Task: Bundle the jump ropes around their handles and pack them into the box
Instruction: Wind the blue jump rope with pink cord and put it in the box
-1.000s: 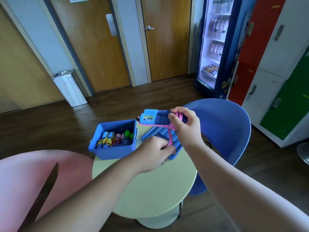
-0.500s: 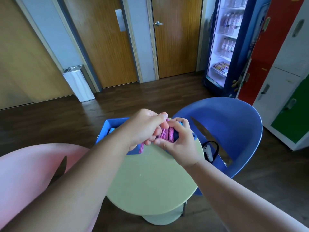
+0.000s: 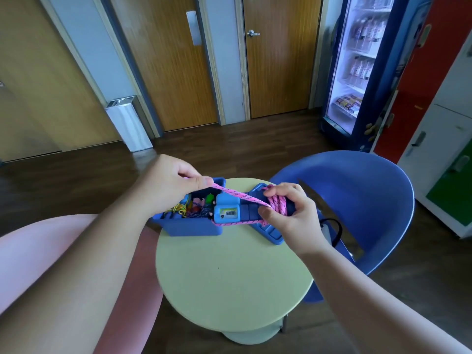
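Round and pale green, the bench [image 3: 229, 277] fills the near middle, with a soft pink chair [image 3: 38, 251] at 8 o'clock. Just above the far half of the bench, the right hand [image 3: 288, 213] holds a pair of blue plastic handles [image 3: 227, 213] with a little counter screen. Its fingers and thumb curl round the handles and over the pink braided jump rope [image 3: 240, 196], which is wound there in fat loops. The handles lie flat and long from 9 o'clock to 3 o'clock, and the screen end pokes out toward 9 o'clock.

One loose piece of rope runs tight from the loops up toward 10 o'clock. The left hand [image 3: 168, 185] pinches it there between thumb and finger. That hand is nearer to the blue plastic box [image 3: 189, 229], which sits open on the bench with other bundled ropes [image 3: 180, 208] inside.

I think the next wrap must go across the handles, not along them, so the left hand has to carry the rope over toward 3 o'clock.

A blue lid [image 3: 274, 236] lies on the bench below the right hand. Farther off are a blue round chair [image 3: 357, 200] at 2 o'clock, brown wooden doors [image 3: 278, 60] at 12, and a lit drinks fridge [image 3: 357, 72] at 1.
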